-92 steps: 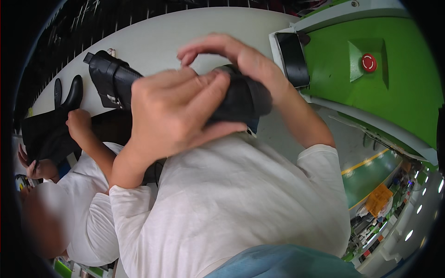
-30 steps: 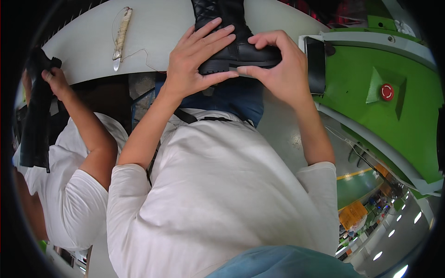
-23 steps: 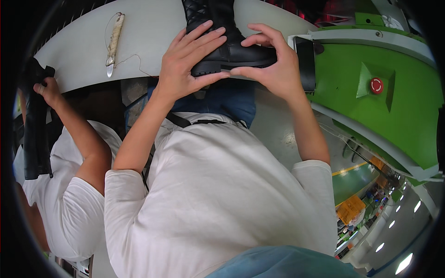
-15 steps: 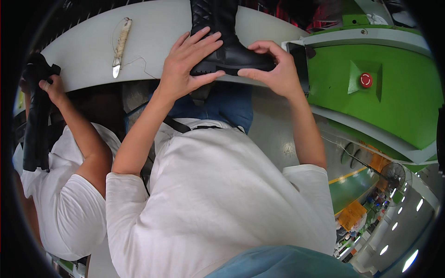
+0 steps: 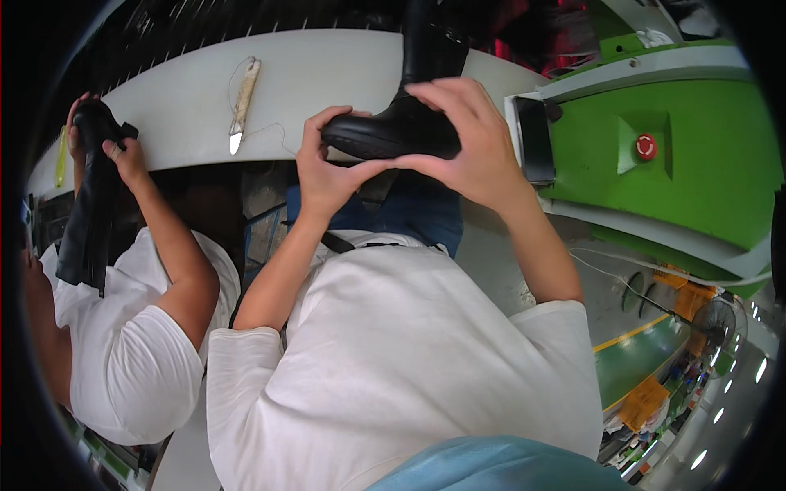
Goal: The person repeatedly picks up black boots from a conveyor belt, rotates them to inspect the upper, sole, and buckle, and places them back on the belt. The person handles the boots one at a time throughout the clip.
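A tall black boot point(image 5: 389, 131) is held between my two hands over the front edge of the white table point(image 5: 327, 69), its toe to the left and its shaft rising away from me. Around the toe, the fingers and thumb of my left hand point(image 5: 326, 168) are wrapped. My right hand point(image 5: 479, 151) grips the heel and ankle end, its thumb along the sole. Both thumbs meet under the boot. To the left on the table lies a knife point(image 5: 243, 106) with a pale wrapped handle, a thin thread beside it.
At the left a co-worker in a white shirt point(image 5: 139, 360) holds another black boot point(image 5: 86, 196). A green machine point(image 5: 688, 164) with a red push button point(image 5: 646, 146) stands at the right, a dark panel point(image 5: 534, 139) on its near side. Farther off is a fan point(image 5: 720, 319).
The boot has been turned round: its toe pointed right and now points left. My left hand moved from its side to the toe, my right from the toe to the heel.
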The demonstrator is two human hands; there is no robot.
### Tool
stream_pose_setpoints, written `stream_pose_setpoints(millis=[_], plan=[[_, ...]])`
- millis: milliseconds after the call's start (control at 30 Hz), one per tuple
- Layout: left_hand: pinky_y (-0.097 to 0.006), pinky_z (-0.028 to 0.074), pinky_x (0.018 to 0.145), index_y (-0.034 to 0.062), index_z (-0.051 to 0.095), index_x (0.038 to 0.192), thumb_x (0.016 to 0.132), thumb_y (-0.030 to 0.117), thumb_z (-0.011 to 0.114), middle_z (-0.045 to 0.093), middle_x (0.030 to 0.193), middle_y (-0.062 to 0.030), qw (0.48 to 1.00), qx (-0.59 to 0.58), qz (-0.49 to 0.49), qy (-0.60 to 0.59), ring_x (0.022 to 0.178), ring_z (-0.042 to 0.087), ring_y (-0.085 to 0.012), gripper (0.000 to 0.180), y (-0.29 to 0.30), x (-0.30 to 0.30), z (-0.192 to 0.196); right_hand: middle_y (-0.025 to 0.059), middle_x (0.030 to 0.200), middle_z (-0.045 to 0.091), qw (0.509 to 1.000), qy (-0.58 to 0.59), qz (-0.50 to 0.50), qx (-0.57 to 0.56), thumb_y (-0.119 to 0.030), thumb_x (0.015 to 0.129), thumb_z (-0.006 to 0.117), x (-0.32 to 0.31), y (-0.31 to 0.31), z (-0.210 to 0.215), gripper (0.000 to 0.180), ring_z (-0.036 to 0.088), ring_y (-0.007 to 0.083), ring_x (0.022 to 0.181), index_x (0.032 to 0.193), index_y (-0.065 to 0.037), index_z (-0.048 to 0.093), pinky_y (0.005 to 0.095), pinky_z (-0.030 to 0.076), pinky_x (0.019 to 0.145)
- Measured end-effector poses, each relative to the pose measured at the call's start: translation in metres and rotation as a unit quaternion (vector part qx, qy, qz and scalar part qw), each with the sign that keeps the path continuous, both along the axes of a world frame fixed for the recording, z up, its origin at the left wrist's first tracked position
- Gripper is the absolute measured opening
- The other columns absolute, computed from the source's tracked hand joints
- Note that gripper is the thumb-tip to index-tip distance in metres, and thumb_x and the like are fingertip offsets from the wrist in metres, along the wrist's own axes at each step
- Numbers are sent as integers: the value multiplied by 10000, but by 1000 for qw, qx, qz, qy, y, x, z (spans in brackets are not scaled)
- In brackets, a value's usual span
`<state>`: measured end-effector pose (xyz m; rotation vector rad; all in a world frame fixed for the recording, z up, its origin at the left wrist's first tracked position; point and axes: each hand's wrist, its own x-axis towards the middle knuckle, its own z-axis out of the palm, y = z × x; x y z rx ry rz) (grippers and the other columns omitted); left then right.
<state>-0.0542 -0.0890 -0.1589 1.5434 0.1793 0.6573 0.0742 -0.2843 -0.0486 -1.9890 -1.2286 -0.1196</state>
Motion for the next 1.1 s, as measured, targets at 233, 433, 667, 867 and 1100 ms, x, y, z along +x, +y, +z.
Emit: stream_pose_setpoints(millis=[233,433,667,867,1100], plan=[[-413,629,1076,6,824,1199,679,180,1072,843,1290,-145,961,277,-25,-3,1286,788,-329,602,32,-18,16,24,1173,703,992,-125,-2,1,-192,700,997,-23,-15,-64,542,670,279,1083,1190,-134,771,426,527,882],[-410,641,1076,-11,814,1201,732,173,1029,833,1333,-149,945,315,-84,-28,1284,788,-333,547,27,-4,28,22,1130,696,986,-158,8,42,-150,728,949,-33,-3,-79,453,671,260,1034,1141,-116,765,429,516,856],[-407,648,1056,1,814,1198,736,218,1021,827,1355,-134,954,287,-91,-8,1251,798,-325,551,30,-2,25,39,1083,688,992,-116,11,43,-81,750,881,-39,12,-66,374,657,272,984,1097,-82,744,417,502,818],[-404,640,1060,2,813,1208,711,262,1017,818,1379,-127,953,274,-126,-2,1267,786,-323,596,35,0,28,13,927,635,994,-62,75,39,-42,698,847,-22,19,-68,296,607,246,882,935,-115,687,404,448,754],[-418,629,1078,-5,813,1278,722,232,1018,811,1386,-158,951,282,-130,-7,1289,779,-346,638,44,3,24,-21,822,627,996,46,79,23,14,672,807,-5,27,-57,262,611,225,806,840,-137,674,384,474,718]])
